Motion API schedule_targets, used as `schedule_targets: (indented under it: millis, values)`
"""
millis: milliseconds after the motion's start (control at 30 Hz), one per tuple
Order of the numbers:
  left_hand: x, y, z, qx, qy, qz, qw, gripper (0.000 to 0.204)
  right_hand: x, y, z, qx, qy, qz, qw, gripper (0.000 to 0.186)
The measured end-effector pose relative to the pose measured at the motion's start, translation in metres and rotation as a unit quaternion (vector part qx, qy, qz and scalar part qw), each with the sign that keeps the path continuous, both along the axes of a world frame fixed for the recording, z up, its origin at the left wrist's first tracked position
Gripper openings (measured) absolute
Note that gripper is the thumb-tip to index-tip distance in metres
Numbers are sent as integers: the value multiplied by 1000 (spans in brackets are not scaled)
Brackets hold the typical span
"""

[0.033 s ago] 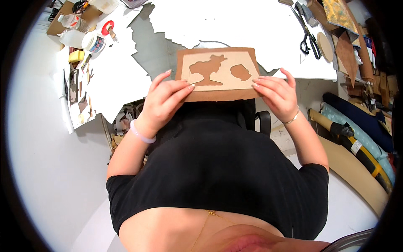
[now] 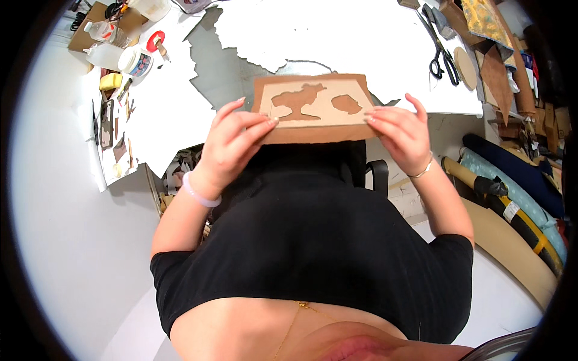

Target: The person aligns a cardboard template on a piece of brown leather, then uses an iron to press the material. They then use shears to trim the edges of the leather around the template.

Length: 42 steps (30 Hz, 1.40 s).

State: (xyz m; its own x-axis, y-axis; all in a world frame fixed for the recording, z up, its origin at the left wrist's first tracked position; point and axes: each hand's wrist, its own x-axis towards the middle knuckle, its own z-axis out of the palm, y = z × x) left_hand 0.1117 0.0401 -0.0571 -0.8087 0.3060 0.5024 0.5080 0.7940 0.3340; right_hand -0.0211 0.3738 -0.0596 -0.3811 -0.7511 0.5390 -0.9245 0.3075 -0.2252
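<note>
Between my hands a brown leather-like sheet (image 2: 319, 135) is held over the table's near edge, tilted. On it lies a beige panel (image 2: 328, 120) with cut-out shapes, one like a tree and one roundish, where brown shows through. My left hand (image 2: 229, 141) grips the left side, its fingertips on the beige panel and its index finger raised. The right side is pinched by my right hand (image 2: 404, 135), with one finger lifted. Both thumbs are hidden from view.
White torn-edged paper (image 2: 162, 114) covers much of the table. Black scissors (image 2: 444, 57) and a round beige disc (image 2: 465, 67) lie at the right. Bottles, a white tub (image 2: 133, 61) and a yellow block (image 2: 111, 81) stand at the left. Fabric rolls (image 2: 512, 174) lean at lower right.
The sheet has tipped a little, its far edge coming slightly nearer and the panel looking flatter. Both hands keep their hold, having shifted only slightly.
</note>
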Motion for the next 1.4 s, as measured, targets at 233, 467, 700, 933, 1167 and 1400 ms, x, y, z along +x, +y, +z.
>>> schedule_targets:
  millis: [233,467,700,933,1167,1400]
  values:
    - [-69,-16,50,336,-210,87,914,32,-64,-26,52,-60,-359,-53,930,30]
    - [-171,-59,-2,350,-373,124,850,40,-172,-68,2,8,-505,-67,861,36]
    - [-233,-89,-55,368,-438,152,806,45,-227,-98,-36,78,-576,-102,807,36]
    - [-223,-87,-49,190,-261,264,909,58,-247,-115,-12,201,-204,-240,928,58]
    - [-122,-49,16,71,-63,196,976,24,-295,-187,88,-69,82,-135,985,67]
    - [-34,-51,-7,76,-168,136,973,12,-346,-242,108,140,-252,-112,951,43]
